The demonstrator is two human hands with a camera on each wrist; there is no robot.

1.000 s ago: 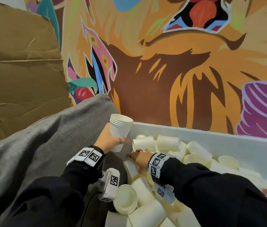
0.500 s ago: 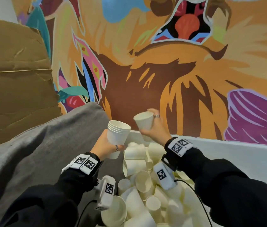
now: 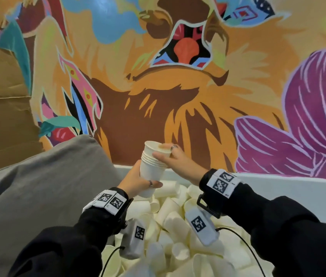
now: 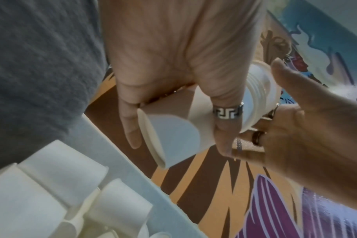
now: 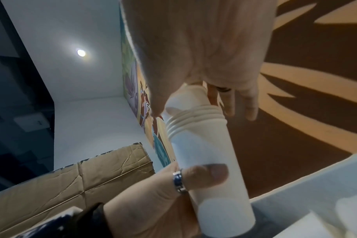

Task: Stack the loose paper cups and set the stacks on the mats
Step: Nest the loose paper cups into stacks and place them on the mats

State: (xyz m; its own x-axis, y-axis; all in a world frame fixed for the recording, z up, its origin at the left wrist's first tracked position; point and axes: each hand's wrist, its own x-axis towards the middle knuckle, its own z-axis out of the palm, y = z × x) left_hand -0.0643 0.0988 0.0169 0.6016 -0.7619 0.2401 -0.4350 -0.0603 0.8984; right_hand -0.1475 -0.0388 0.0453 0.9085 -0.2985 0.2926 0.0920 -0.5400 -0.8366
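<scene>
L hand (image 3: 138, 181) is wrapped round the lower part of a stack of paper cups (image 3: 151, 168), thumb across the front, holding it upright in the air. R hand (image 3: 175, 158) sits on top w/ thumb and fingers round the rim of the top cup (image 3: 154, 147), which is nested partway into the stack. Stack is above a white bin (image 3: 290, 188) full of loose cups (image 3: 174, 220); grey cloth (image 3: 38, 186) to the left, painted wall (image 3: 198, 86) behind.

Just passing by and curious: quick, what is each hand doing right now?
Left hand: grips the stack of paper cups around its lower part.
Right hand: holds the top cup at the stack's rim, fingers across its mouth.
</scene>
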